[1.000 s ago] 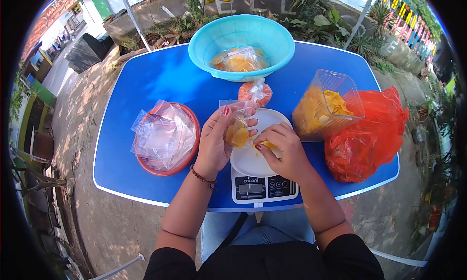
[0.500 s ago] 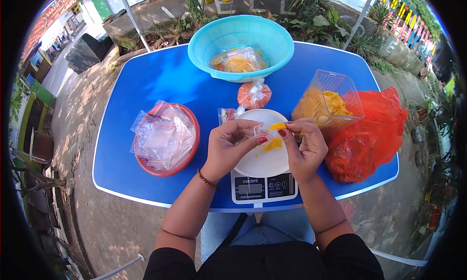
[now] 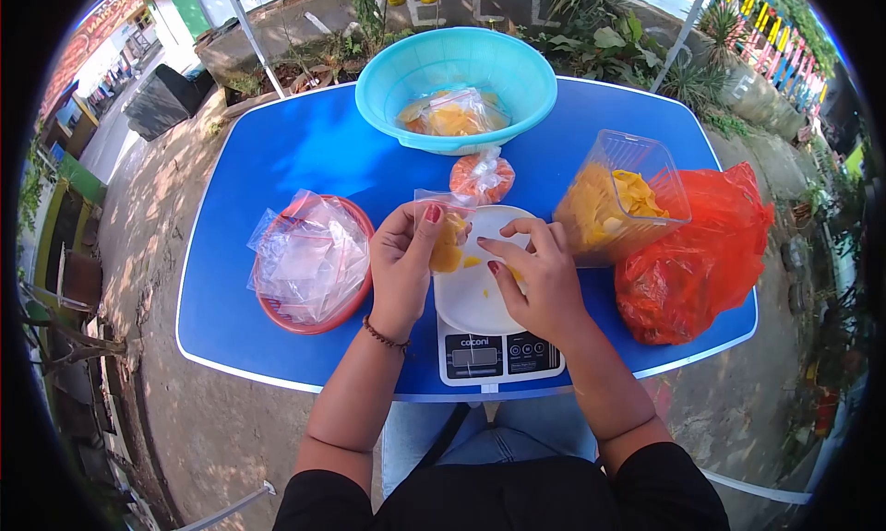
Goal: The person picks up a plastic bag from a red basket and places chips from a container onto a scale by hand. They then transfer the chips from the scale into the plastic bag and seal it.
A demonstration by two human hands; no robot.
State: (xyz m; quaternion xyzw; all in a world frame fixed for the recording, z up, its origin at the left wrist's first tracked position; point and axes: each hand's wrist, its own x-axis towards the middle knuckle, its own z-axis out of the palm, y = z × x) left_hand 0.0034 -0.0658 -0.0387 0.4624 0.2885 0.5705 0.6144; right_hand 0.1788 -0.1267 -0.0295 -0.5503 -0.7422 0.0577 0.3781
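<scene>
My left hand [image 3: 400,265] pinches a small clear zip bag [image 3: 448,245] near its top; yellow chips show through the plastic. Over the round white plate [image 3: 478,305], my right hand [image 3: 543,277] has its thumb and fingers apart, with nothing visible between them. Beneath that hand a yellow chip [image 3: 516,273] is partly covered. Another chip piece [image 3: 472,262] lies on the plate close to the bag. The plate rests on a white kitchen scale [image 3: 503,369].
On the blue table [image 3: 277,153] stand a red basket [image 3: 367,286] of empty zip bags, a turquoise basin [image 3: 388,83] with filled bags, and a clear container [image 3: 678,185] of yellow chips. A red plastic bag [image 3: 692,263] and a tied bag of orange contents [image 3: 483,178] are nearby.
The bag has moved left and now hangs upright in my left hand. My right hand has let go of the chip it held and lowered over the plate, fingers spread.
</scene>
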